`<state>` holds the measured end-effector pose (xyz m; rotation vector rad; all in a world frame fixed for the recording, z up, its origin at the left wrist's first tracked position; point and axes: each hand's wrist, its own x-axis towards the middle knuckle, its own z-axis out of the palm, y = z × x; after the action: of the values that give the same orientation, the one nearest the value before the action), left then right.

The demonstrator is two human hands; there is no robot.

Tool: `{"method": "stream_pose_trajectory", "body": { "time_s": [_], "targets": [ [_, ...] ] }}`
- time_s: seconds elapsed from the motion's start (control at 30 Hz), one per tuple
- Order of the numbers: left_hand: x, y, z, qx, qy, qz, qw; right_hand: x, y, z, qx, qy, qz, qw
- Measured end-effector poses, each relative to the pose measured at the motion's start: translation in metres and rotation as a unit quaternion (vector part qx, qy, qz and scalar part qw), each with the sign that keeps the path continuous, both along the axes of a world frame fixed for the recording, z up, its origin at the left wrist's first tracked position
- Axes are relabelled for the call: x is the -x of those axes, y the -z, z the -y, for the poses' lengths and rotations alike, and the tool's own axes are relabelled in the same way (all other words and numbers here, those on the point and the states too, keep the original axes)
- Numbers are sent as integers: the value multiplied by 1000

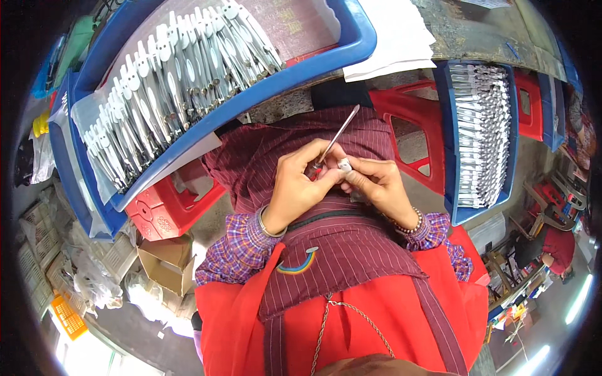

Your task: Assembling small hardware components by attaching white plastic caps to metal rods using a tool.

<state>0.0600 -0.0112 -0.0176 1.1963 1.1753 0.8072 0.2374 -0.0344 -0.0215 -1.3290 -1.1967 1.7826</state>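
Observation:
Over my lap, my left hand (304, 178) is closed around a slim silver metal piece (342, 133), whose narrow pointed tip slants up and away to the right. A small red spot shows between its fingers. Close beside it, my right hand (376, 182) is closed, thumb and fingertips pinching a small whitish bit (344, 165). What this bit is, and whether it joins the metal piece, I cannot make out. The lower fingers of both hands are partly hidden.
At the far left, a blue tray (251, 100) holds many long silver metal pieces (163, 81) in rows. More lie stacked in a blue bin (449, 156) on the right, by a red stool (417, 135). White paper sheets (392, 37) lie at the far side.

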Motion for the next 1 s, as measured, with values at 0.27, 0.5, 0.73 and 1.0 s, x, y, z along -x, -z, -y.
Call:
{"method": "stream_pose_trajectory", "body": {
  "time_s": [0.27, 0.5, 0.73, 1.0],
  "targets": [
    [2, 1, -3, 55, 14, 24, 998, -2, -2, -3, 54, -10, -53, 997],
    [11, 3, -2, 90, 18, 28, 995, -10, 0, -7, 207, 35, -121, 970],
    [29, -12, 12, -117, 109, -184, 970, -21, 0, -13, 240, 117, -104, 958],
    [45, -33, 28, -3, 101, -135, 986, -31, 23, -1, 146, 189, -56, 969]
  ]
}}
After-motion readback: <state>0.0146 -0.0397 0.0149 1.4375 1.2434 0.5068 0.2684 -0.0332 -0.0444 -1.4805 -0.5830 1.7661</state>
